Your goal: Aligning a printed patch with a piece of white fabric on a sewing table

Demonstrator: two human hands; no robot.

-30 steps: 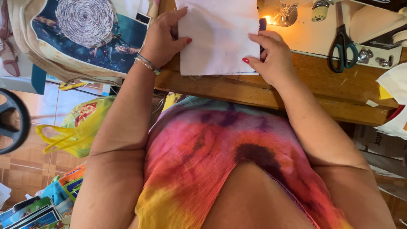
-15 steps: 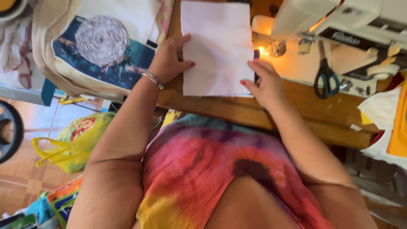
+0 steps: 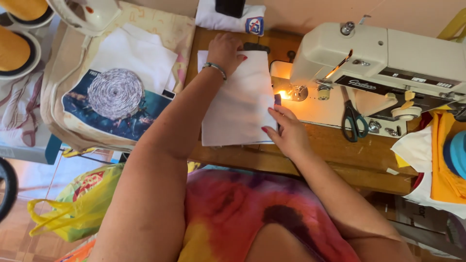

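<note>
A white piece of fabric (image 3: pixel 240 104) lies flat on the wooden sewing table (image 3: pixel 340 155). My left hand (image 3: pixel 224 51), with a bracelet on the wrist, rests palm down on the fabric's far left corner. My right hand (image 3: pixel 287 132) presses its fingertips on the fabric's right edge, close to the needle area. The cream sewing machine (image 3: pixel 383 68) stands to the right of the fabric with its lamp (image 3: pixel 284 94) lit.
Black-handled scissors (image 3: pixel 353 121) lie on the machine's base. A printed cloth bag (image 3: pixel 114 97) covers the surface to the left, with an iron (image 3: pixel 90 13) behind it. Yellow and white cloth (image 3: pixel 439 165) is piled at the right. A yellow plastic bag (image 3: pixel 77 204) sits on the floor.
The view has tilted up, bringing the sewing machine into sight. My left hand has slid to the fabric's far corner. My right hand stays on the right edge.
</note>
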